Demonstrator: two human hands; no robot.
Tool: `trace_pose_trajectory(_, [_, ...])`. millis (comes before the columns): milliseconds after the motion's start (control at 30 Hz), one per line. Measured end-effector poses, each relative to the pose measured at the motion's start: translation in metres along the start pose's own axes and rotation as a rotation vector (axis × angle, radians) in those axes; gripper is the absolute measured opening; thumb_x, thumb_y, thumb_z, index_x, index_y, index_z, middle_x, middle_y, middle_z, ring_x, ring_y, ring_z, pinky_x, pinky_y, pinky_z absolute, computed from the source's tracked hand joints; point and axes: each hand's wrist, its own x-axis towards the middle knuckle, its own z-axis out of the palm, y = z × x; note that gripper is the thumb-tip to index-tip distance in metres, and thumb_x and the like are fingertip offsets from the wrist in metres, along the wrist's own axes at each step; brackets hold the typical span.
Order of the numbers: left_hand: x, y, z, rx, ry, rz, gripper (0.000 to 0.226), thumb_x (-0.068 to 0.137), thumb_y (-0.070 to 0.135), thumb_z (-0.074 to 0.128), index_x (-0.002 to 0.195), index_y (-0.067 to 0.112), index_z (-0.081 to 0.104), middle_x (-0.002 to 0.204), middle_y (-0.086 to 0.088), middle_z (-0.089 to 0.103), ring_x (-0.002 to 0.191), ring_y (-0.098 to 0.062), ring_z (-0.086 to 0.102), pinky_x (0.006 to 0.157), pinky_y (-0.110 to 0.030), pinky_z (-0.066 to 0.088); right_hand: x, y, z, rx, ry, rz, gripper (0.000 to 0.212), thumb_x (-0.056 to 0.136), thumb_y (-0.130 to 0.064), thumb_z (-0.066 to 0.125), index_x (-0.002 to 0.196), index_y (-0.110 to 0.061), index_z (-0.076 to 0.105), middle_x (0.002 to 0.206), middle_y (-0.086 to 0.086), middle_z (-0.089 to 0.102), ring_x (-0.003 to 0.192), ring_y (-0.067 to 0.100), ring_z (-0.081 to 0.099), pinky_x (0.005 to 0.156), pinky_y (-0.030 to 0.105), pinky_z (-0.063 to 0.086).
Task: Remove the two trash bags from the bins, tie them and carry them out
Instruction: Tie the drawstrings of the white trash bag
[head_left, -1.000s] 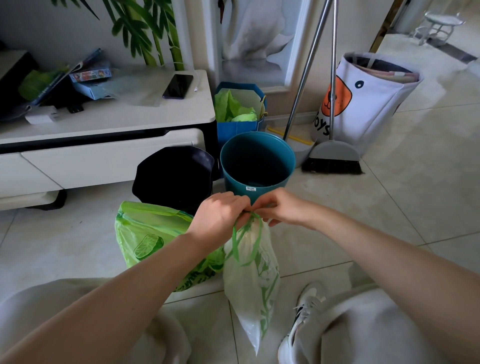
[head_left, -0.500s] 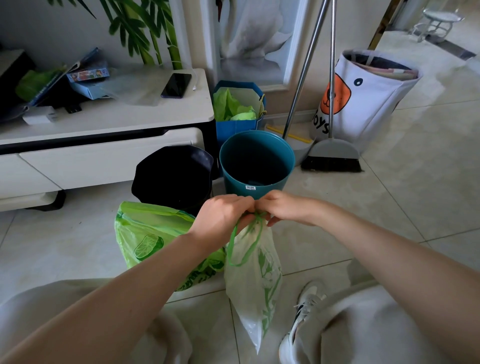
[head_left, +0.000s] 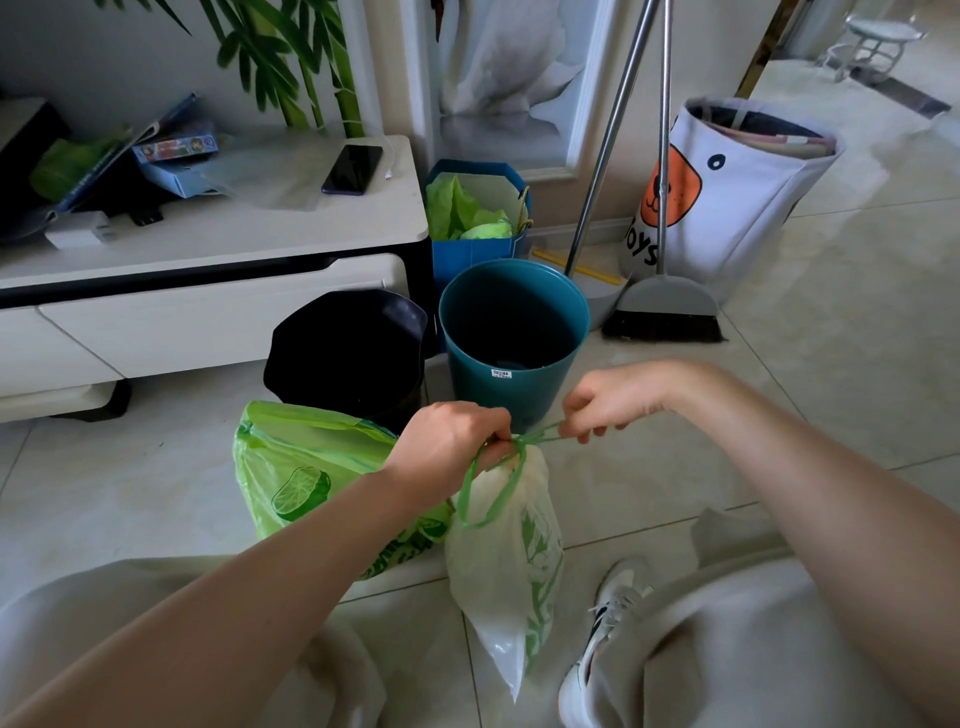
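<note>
A white trash bag with green print hangs in front of me by its green drawstring. My left hand is closed on the gathered neck of the bag and one string loop. My right hand pinches the other end of the drawstring and holds it taut to the right. A green trash bag with a lime print sits on the floor to the left, its top loose. Behind them stand a black bin and a teal bin, both without bags.
A white low cabinet with a phone stands at the left. A blue gift bag, a broom and a white toy basket line the wall. My knees and a white shoe are below.
My right hand has moved away to the right from my left hand, drawing the green string out taut. The white bag's neck is bunched tighter.
</note>
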Motion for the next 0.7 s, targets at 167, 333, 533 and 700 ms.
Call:
trace_pose_trajectory(167, [0.0,0.004,0.002,-0.035,-0.019,-0.032,0.014,0.085,0.025,0.056,0.076,0.015,0.06,0.062,0.007,0.055,0.057,-0.016,0.052,0.054,-0.031,0.048,-0.005,0.01,-0.012,0.185,0.193,-0.054,0.021,0.091,-0.032,0.056,0.084,-0.016,0.066,0.089,-0.004,0.066,0.086,0.013,0.059,0.076,0.028,0.048])
trace_pose_trajectory(333, [0.002,0.0,0.002,-0.245,-0.071,-0.291,0.012,0.088,0.033,0.059,0.085,0.023,0.065,0.072,0.009,0.064,0.063,-0.009,0.059,0.06,-0.028,0.05,-0.012,0.015,-0.026,1.088,0.29,-0.239,0.027,0.094,-0.021,0.054,0.069,-0.012,0.053,0.076,0.013,0.065,0.082,0.029,0.068,0.081,0.038,0.054])
trace_pose_trajectory(533, [0.02,0.018,-0.028,-0.665,0.011,-0.665,0.021,0.093,0.03,0.058,0.086,0.015,0.073,0.082,-0.007,0.072,0.066,-0.012,0.065,0.07,-0.026,0.057,-0.011,0.01,-0.027,1.183,0.211,-0.25,0.037,0.096,-0.029,0.049,0.061,-0.021,0.039,0.052,-0.005,0.031,0.044,0.012,0.032,0.07,0.034,0.053])
trace_pose_trajectory(700, [0.015,0.001,-0.058,-0.923,-0.084,-0.748,0.016,0.091,0.019,0.062,0.09,0.008,0.074,0.067,-0.004,0.065,0.062,-0.015,0.061,0.072,-0.029,0.057,-0.007,0.027,-0.03,1.21,0.294,-0.176,0.035,0.092,-0.033,0.055,0.061,-0.022,0.045,0.047,-0.009,0.026,0.041,0.01,0.024,0.06,0.026,0.045])
